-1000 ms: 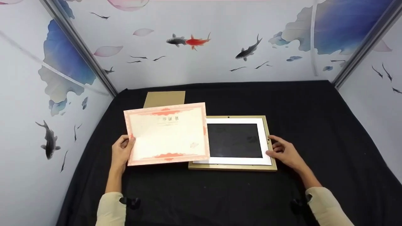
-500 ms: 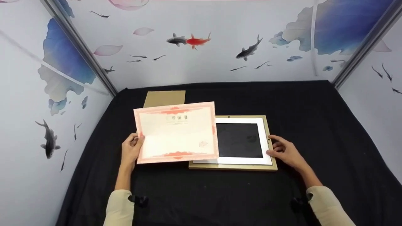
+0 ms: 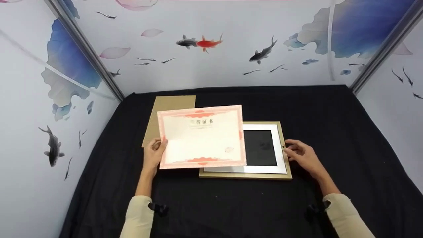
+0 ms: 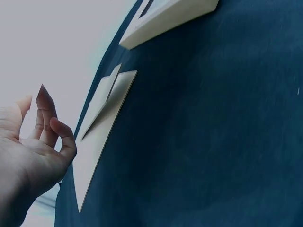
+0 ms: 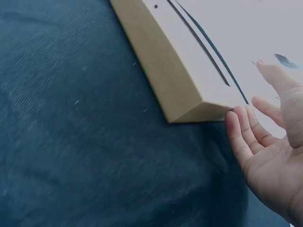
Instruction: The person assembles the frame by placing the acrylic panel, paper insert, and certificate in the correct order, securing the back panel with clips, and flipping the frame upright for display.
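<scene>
A cream certificate point(image 3: 201, 142) with a red-and-pink border is held by my left hand point(image 3: 154, 153), thumb over its left edge. In the head view it overlaps the left part of a gold picture frame point(image 3: 246, 176). The frame lies on the black cloth with a white mat point(image 3: 280, 148) around a dark rectangle. Beside the frame's right edge is my right hand point(image 3: 307, 158); in the right wrist view its fingertips are right at the outer side, thumb apart. The left wrist view shows my left hand's fingers raised beside a board point(image 4: 90, 170) with a tilted flap.
The tan board point(image 3: 175, 103) lies behind and left of the certificate, which partly covers it in the head view. Black cloth point(image 3: 238, 205) spreads over the table. White walls point(image 3: 231, 19) printed with fish and petals stand at the back and both sides.
My left hand has moved right with the certificate, hiding more of the frame and uncovering more of the board. My right hand's thumb has shifted up along the frame's right edge.
</scene>
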A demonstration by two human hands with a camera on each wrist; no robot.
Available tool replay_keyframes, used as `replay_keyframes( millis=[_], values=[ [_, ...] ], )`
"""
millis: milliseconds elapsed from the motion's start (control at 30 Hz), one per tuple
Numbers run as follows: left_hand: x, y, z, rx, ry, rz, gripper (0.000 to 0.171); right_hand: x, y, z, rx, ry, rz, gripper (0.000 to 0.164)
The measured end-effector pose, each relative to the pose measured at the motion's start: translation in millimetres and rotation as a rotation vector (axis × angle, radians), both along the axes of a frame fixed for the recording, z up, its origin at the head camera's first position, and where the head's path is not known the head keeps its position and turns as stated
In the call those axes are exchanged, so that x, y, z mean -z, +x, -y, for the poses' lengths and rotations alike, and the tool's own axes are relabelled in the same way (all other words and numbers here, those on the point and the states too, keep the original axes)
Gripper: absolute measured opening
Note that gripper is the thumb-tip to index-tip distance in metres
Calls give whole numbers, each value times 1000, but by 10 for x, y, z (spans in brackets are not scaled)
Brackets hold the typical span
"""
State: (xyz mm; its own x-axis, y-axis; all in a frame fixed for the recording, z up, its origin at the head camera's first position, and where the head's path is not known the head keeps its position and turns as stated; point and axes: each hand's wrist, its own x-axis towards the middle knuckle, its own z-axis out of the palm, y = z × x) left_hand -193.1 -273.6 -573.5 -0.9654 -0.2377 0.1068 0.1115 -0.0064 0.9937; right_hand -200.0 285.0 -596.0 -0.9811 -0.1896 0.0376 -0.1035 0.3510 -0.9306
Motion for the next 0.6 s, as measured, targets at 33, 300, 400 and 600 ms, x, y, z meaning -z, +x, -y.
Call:
replay_keyframes(
  millis=[33,300,400,600],
  values=[
    [9,-10,-37,8,7,1,19,-23,-5,12,-4,-14,-5,50],
    [35,-73,-328,48,-7,-31,18,-120,-95,154,-55,-101,-7,49],
    [38,-84,-398,60,-14,-30,18,-148,-117,203,-60,-103,-2,49],
    [53,-99,-488,71,-21,5,18,-366,-74,323,-76,-67,4,49]
  ],
)
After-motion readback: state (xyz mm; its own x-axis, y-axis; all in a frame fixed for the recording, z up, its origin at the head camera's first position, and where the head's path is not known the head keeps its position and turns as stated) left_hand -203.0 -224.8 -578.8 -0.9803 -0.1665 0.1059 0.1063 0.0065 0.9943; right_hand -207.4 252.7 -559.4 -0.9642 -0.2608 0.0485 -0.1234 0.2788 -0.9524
